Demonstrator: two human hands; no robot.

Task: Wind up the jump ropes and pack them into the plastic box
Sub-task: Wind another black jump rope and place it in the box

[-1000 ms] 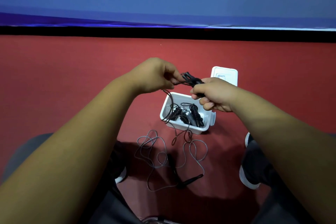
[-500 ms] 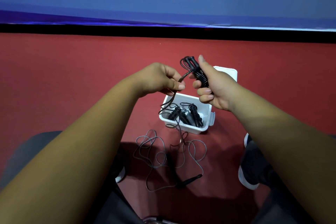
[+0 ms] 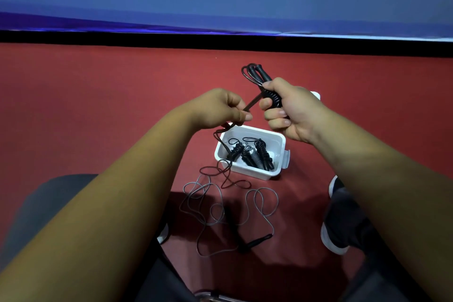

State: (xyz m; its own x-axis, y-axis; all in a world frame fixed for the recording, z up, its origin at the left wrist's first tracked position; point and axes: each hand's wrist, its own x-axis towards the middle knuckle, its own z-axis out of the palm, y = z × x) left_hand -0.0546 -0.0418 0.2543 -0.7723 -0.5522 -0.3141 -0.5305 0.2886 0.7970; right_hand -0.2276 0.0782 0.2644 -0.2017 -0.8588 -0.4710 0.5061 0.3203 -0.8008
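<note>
Rope (image 3: 272,99) — black, thin, half-wound

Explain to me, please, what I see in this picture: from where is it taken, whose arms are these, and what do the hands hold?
There is no machine here. A person wears a camera on the head, so you look down along their two arms. The right hand grips a black jump rope by its handles. The left hand pinches its cord, which hangs down to the red floor. On the floor stands an open white plastic box with wound ropes inside. Nearer to the person lies a loose grey rope. The white piece behind the right hand looks like the box's lid.
</note>
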